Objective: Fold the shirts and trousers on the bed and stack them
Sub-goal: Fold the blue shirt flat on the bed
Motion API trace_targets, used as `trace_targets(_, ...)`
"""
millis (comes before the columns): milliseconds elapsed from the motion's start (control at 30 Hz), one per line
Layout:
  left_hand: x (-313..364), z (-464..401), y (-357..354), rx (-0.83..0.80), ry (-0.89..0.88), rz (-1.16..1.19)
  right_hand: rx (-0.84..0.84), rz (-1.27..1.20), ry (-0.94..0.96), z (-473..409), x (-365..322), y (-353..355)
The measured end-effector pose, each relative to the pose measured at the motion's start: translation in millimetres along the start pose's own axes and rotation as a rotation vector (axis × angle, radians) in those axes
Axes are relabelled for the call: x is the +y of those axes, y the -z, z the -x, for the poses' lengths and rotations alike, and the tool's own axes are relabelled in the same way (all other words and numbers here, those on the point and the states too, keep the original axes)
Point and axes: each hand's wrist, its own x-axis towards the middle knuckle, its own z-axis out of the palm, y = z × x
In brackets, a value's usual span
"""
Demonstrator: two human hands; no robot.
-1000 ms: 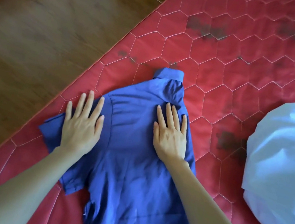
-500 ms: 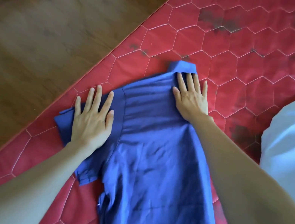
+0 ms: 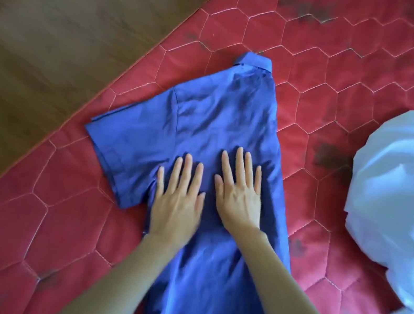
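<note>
Arms: both forearms are reaching up from the bottom of the view, side by side over the lower body of the shirt.
Left hand (image 3: 178, 201): lying palm down, fingers straight and slightly spread, pressing flat on the shirt just below the armpit seam; it is gripping nothing.
Right hand (image 3: 241, 193): lying palm down just beside the left, fingers straight, pressing flat on the middle of the shirt; it is gripping nothing.
Blue shirt (image 3: 220, 120): lying on the bed near its left edge, folded lengthwise, collar pointing to the far side, one short sleeve sticking out toward the bed's left edge, fabric lightly creased.
Bed (image 3: 352, 80): wearing a red cover quilted in hexagons, with dark smudges.
White garment (image 3: 401, 207): sitting crumpled toward the bed's right side, apart from the shirt.
Floor (image 3: 58, 20): brown wood showing beyond the bed's left edge.
</note>
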Motion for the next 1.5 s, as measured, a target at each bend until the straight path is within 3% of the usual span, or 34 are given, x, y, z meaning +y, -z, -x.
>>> trace_targets(133, -42, 13, -22, 0.055, -0.159, -0.093, 0.032, 0.076, 0.1, 24, 46, -1)
trace_targets(300, -60, 21, -18, 0.102, -0.095, -0.092, -0.035, 0.072, -0.144, 73, 99, 2)
trace_targets(433, -33, 30, -1, 0.155, 0.054, -0.021, 0.021, 0.019, -0.257, 94, 89, 16)
trace_targets(567, 26, 61, 4, 0.233, -0.009, 0.017, 0.209, -0.051, -0.076, 111, 36, 25)
trace_targets(733, 52, 106, -35, 0.041, 0.048, 0.041, -0.027, 0.044, 0.039, 134, 14, -14)
trace_targets(800, 34, 121, -47, 0.042, -0.015, -0.017, -0.02, 0.047, 0.044, 147, 34, -23)
trace_targets(867, 11, 136, -53, 0.084, -0.05, -0.051, 0.006, 0.045, -0.002, 161, 53, -25)
trace_targets(1133, -15, 185, -31, 0.03, 0.185, -0.016, -0.029, -0.003, -0.317, 232, 92, -11)
trace_targets(1200, 5, 191, -18, 0.086, 0.177, 0.008, 0.05, -0.036, -0.272, 243, 77, 0)
trace_targets(1300, 53, 198, -10, 0.191, 0.009, 0.021, 0.159, -0.05, -0.06, 249, 39, 7)
trace_targets(1367, 82, 203, -17, 0.158, -0.06, 0.019, 0.098, -0.045, 0.032, 250, 18, -1)
trace_targets(1500, 81, 228, -53, -0.037, -0.018, -0.001, -0.064, 0.001, 0.058, 271, 30, -32)
